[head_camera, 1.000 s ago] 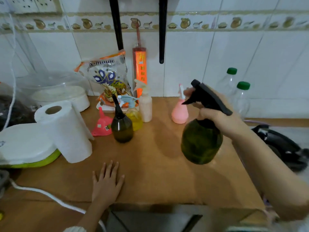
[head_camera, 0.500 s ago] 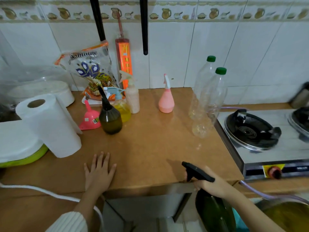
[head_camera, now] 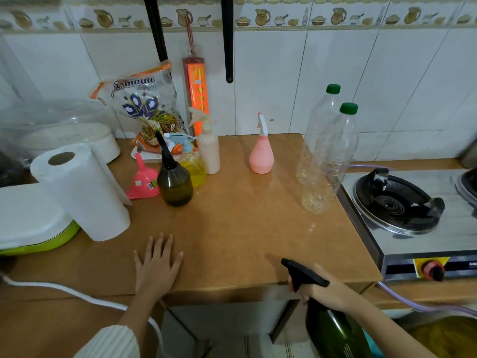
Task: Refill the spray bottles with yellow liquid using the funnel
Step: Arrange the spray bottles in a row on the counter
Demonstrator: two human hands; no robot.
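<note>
Green bottle (head_camera: 333,332): below worktop (head_camera: 232,215) front edge, lower part cut off by frame; right hand (head_camera: 322,290) grip closed round neck under black trigger head
Yellow liquid (head_camera: 444,337): bottom-right corner, container mostly out of frame, hard to make out
Left hand (head_camera: 157,264): flat on worktop, fingers straight, holding nothing
Funnel (head_camera: 143,180): pink, upside down, partly behind paper roll (head_camera: 82,192)
Dark bottle (head_camera: 174,180), yellow bottle (head_camera: 192,167), beige bottle (head_camera: 209,148), pink bottle (head_camera: 261,151): upright on worktop
Two clear bottles (head_camera: 325,161): green caps, beside stove (head_camera: 402,202)
Wall: white tile

Dark green spray bottle (head_camera: 333,332) in my right hand (head_camera: 325,290) below desk edge; pink funnel (head_camera: 143,180) upside down beside second green bottle (head_camera: 175,182).
</note>
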